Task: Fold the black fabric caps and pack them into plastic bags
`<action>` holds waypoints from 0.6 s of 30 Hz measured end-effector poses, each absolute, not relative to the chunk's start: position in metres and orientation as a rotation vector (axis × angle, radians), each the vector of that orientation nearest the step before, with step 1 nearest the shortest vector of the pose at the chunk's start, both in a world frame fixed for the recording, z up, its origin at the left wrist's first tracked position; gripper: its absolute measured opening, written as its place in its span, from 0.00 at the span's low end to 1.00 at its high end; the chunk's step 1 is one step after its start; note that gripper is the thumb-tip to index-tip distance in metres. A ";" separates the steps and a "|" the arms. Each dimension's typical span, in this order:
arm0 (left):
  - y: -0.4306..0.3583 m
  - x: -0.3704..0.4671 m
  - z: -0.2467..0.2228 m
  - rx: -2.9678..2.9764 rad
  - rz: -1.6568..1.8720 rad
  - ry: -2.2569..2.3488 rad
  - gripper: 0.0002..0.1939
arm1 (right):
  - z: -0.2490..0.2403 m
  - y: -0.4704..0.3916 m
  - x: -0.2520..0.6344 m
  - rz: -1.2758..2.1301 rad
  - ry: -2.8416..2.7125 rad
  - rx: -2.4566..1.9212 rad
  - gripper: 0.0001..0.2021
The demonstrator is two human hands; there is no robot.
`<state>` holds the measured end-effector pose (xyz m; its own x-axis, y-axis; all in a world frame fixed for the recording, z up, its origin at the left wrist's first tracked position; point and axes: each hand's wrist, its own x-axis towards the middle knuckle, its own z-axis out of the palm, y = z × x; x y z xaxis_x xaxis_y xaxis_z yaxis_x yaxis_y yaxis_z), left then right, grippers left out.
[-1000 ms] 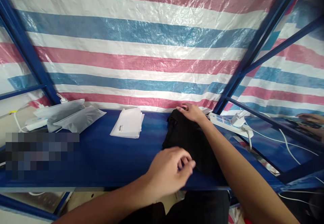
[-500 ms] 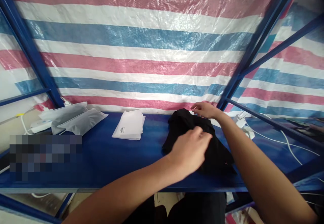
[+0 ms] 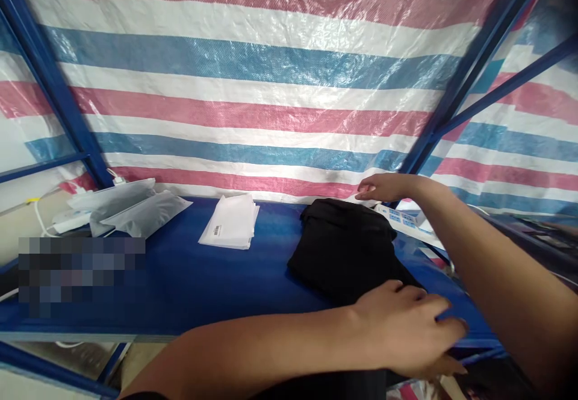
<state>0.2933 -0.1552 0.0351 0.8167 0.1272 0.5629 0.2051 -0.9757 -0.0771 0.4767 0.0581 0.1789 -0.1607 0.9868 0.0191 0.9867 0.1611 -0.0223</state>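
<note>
Left hand [image 3: 410, 328]: fingers spread and loosely bent, nothing visibly gripped. Black folded cloth [image 3: 345, 252] lies flat on the blue table [image 3: 203, 291], just beyond and left of those fingers, its near right corner passing behind the knuckles. Can't tell whether they touch it; the hand blocks the view.

Right hand [image 3: 386, 188]: fingers half curled, released, just past the cloth's far edge. Power strip [image 3: 404, 219] sits to the right of those fingertips, below the wrist. White papers [image 3: 230, 222] well left of both hands' fingers.
</note>
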 end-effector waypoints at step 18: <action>0.020 -0.055 0.049 -2.466 -0.812 -1.718 0.18 | 0.042 0.045 0.205 0.339 -2.567 -1.051 0.22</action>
<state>-0.0550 0.0203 0.0492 0.2551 0.8668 0.4285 0.8814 -0.3906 0.2654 0.2046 0.0452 0.0423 -0.6657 0.7117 0.2242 0.6290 0.6969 -0.3446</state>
